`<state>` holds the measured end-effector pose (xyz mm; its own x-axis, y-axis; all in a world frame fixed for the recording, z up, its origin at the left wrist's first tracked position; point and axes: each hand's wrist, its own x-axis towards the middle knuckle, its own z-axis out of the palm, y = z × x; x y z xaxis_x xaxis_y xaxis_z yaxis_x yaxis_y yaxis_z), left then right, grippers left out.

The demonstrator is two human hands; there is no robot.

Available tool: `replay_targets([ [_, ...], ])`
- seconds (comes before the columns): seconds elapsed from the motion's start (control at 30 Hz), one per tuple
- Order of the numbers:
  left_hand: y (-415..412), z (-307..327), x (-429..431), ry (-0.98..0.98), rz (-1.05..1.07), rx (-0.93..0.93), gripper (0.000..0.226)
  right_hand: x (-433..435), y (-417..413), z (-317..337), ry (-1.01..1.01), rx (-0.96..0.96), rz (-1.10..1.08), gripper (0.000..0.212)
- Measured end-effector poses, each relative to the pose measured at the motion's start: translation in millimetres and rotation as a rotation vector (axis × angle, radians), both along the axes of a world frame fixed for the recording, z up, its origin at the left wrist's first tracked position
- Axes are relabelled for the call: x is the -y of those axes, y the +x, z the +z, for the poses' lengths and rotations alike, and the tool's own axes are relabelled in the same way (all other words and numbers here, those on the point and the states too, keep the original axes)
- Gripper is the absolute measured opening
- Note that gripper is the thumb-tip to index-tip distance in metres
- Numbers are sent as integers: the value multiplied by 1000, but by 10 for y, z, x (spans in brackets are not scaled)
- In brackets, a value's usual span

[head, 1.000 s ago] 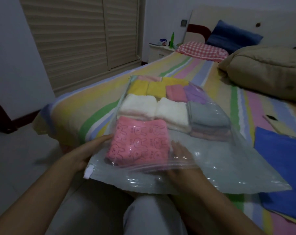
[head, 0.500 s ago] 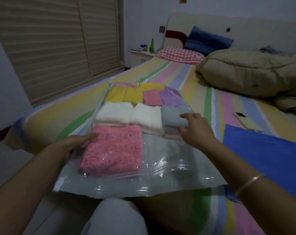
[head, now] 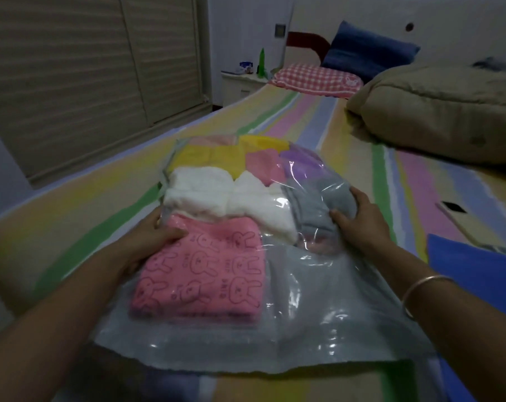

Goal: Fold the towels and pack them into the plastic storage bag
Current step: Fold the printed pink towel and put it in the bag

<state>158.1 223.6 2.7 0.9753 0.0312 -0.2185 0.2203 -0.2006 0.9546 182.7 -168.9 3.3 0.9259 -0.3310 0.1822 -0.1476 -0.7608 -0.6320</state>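
Left hand (head: pixel 156 236) and right hand (head: pixel 360 220) in curled grips on opposite side edges of the plastic bag (head: pixel 318 320); slack room near-right.

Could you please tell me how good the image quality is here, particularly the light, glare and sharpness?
Head view: dim and underexposed throughout. Head view: white glare streaks on the plastic storage bag, mostly around the grey towel. Head view: the rabbit print on the pink towel is legible, while the lower corners are soft. Head view: wide-angle distortion curves the edge of the striped bed.
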Motion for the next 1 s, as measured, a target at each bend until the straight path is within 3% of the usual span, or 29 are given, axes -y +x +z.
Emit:
replay_targets([
  [0.17, 642, 52, 302, 54, 33, 149, 66, 168, 617, 3, -9, 66, -87, 67],
  [0.27, 847, 154, 441, 141, 23, 222, 54, 255, 839, 36, -11, 5, -113, 68],
  [0.47, 652, 50, 74, 181, 87, -110, 40, 287, 793, 67, -96, -143, -50, 81],
  [0.57, 453, 35, -59, 311, 194, -148, 69, 271, 642, 114, -60, -230, -29, 93],
  [0.63, 301, 81, -28, 635, 269, -119, 91, 263, 464, 171, -82, -256, -40, 101],
  [0.7, 106, 117, 109, 961, 297, 10, 92, 224, 155, 229, -162, -232, -47, 102],
  [0.77, -140, 117, 363, 1107, 251, 236, 80, 168, -231, 209, -239, -163, 22, 93],
  [0.9, -800, 128, 1318, 915, 32, 632, 60, 163, -1161, 105, -418, -290, 251, 90],
  [1.0, -1355, 221, 2286, 649, -116, 818, 47, 536, -1888, 167, -344, -231, 282, 82],
])
